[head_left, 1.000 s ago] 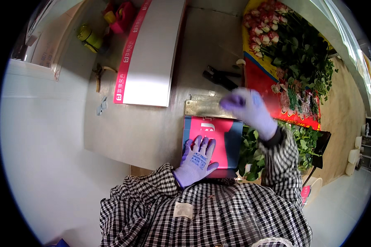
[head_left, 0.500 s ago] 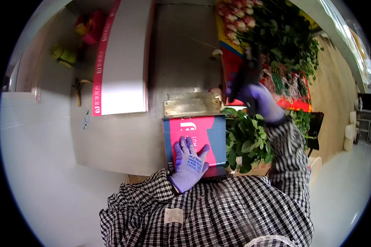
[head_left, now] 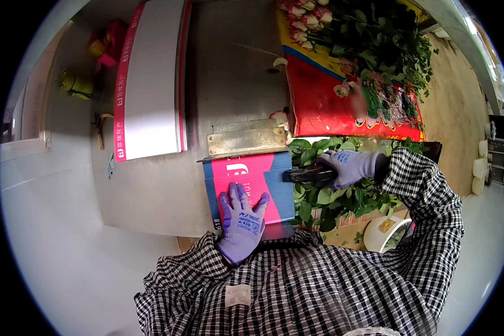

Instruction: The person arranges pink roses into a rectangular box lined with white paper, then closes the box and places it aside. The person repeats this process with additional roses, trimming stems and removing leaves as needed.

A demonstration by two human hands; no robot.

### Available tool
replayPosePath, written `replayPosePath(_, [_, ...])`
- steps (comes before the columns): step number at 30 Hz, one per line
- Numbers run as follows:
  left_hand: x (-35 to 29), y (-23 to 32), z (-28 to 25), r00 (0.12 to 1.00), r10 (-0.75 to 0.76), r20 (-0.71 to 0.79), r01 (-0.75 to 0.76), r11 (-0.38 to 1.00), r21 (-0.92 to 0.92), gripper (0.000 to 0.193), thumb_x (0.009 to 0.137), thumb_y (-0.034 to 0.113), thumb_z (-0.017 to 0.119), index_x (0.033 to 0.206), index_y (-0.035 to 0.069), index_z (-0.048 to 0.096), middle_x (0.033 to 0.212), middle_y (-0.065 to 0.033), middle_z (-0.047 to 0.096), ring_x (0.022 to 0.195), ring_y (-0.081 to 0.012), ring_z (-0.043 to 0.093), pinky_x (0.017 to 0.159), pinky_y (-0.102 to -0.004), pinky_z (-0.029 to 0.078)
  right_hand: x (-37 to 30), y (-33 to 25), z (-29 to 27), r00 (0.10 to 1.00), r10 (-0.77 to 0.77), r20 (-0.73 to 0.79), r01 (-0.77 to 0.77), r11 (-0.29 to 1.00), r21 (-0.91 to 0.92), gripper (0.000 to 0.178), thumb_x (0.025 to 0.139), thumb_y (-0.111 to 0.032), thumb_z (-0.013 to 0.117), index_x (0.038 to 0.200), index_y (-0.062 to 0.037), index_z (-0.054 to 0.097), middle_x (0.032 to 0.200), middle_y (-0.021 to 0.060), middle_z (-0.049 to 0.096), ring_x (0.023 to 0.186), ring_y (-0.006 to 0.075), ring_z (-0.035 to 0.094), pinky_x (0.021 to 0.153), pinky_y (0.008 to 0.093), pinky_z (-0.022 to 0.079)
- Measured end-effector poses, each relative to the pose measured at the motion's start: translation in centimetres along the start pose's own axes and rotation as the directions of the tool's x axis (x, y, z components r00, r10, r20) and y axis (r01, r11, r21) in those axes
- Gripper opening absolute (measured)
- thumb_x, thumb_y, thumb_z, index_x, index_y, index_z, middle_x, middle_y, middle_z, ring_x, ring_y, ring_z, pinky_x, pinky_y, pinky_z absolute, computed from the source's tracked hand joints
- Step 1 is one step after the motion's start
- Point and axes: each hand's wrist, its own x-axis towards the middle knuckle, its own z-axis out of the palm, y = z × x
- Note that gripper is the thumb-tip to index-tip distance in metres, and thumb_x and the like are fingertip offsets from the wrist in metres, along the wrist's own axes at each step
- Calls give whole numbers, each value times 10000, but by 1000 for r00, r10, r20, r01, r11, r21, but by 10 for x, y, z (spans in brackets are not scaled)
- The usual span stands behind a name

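A pink and blue corrugated cardboard wrap lies in front of me on the table. My left hand, in a purple-grey glove, rests flat on it with fingers spread. In my gloved right hand is a black stapler; its tip meets the wrap's right edge. Green leaves stick out from that side, below and around the stapler. Against the wrap's far edge stands a brass-coloured metal plate. What lies inside the wrap is hidden.
A stack of white sheets with pink borders lies at the far left. Pink-white roses with leafy stems lie on a red and yellow sheet at the far right. A yellow-green bottle and a white bucket are nearby.
My right hand has come down and nearer with the stapler, from over the red sheet to the wrap's right edge. My left hand stays on the wrap. The whole view has shifted slightly.
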Motion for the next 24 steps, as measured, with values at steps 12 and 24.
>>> replayPosePath(12, [-2,-28,-9,987,108,-116,-113,993,-37,538,882,380,538,1386,206,474,1347,-274,463,1290,-436,389,1103,-560,233,7,9,16,993,-36,-109,30,998,-54,715,714,-379,712,1285,-26,467,1172,220,551,1092,374,558,924,442,454])
replayPosePath(24, [117,-112,-79,533,688,493,-617,714,-330,495,872,420,557,1259,115,602,1196,-151,641,1115,-294,600,963,-392,464,46,-337,103,814,253,-522,569,-176,803,589,885,-187,699,1377,-7,429,1153,20,563,968,69,521,860,233,449])
